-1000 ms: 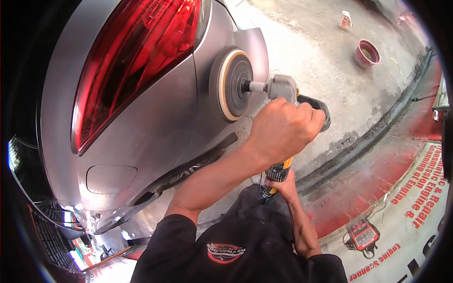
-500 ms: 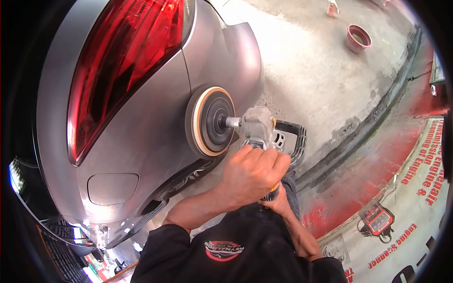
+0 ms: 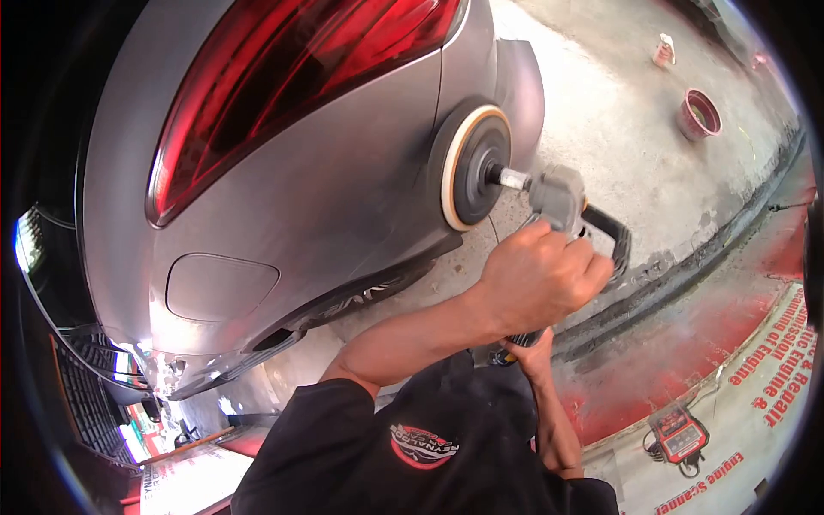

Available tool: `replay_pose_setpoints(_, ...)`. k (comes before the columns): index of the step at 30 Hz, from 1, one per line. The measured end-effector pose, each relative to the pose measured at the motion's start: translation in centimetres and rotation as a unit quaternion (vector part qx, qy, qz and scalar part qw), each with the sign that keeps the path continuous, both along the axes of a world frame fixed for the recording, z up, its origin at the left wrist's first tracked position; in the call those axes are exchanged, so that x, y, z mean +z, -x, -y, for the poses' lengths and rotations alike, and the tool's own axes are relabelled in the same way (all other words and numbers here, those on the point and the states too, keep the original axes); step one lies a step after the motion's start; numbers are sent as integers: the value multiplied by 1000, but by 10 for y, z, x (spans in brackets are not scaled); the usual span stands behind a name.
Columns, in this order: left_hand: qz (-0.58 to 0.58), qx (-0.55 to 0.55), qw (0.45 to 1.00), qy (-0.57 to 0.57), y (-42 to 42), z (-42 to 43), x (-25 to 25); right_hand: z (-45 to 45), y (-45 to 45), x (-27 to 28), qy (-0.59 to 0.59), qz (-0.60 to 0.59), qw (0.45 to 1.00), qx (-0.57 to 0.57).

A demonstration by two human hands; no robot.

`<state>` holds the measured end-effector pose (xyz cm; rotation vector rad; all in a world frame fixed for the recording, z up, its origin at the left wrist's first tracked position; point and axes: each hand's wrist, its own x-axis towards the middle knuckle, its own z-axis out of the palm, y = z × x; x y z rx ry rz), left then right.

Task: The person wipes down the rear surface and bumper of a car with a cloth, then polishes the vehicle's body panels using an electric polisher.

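My left hand is closed around the body of a grey and black car polisher, just behind its head. Lower down, my right hand wraps the polisher's rear grip, partly hidden behind my left arm. The round polishing pad has a pale edge and a dark backing plate. Its face lies against the grey car's rear bumper, close to a panel seam. A black loop handle sticks out on the tool's far side.
A red tail light and a square cover are set in the car's rear. On the concrete floor stand a maroon bucket and a bottle. A printed banner and a red device picture lie at right.
The polisher and both hands have moved up and to the right in view, the pad shifting along the bumper. The camera view has shifted too. Both hands keep their hold.
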<state>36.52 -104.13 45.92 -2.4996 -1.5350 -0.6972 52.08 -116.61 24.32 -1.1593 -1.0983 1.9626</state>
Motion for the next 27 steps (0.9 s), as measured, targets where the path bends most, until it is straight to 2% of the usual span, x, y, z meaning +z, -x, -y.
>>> replay_pose_setpoints(2, -19, -4, 1000, 21, 11, 33, -9, 39, 7, -16, 3, 10, 1000, 7)
replay_pose_setpoints(4, -25, -9, 999, 43, 25, 69, -17, 70, 21, -10, 4, 22, 1000, -8)
replay_pose_setpoints(7, -17, -24, 997, 76, 51, 121, -32, 129, 41, -16, 46, 27, 998, -14)
replay_pose_setpoints(10, -4, -35, 994, 102, 72, 169, -49, 180, 62, -26, 37, 37, 998, -23)
replay_pose_setpoints(14, -2, -29, 989, 144, 94, 225, -59, 245, 75, -63, 68, 28, 997, 30)
replay_pose_setpoints(24, -24, 36, 980, 196, 105, 278, -76, 284, 77, -71, 121, -42, 989, 72)
replay_pose_setpoints(27, -16, 31, 980, 194, 102, 274, -88, 282, 75, -77, 106, -17, 992, 72)
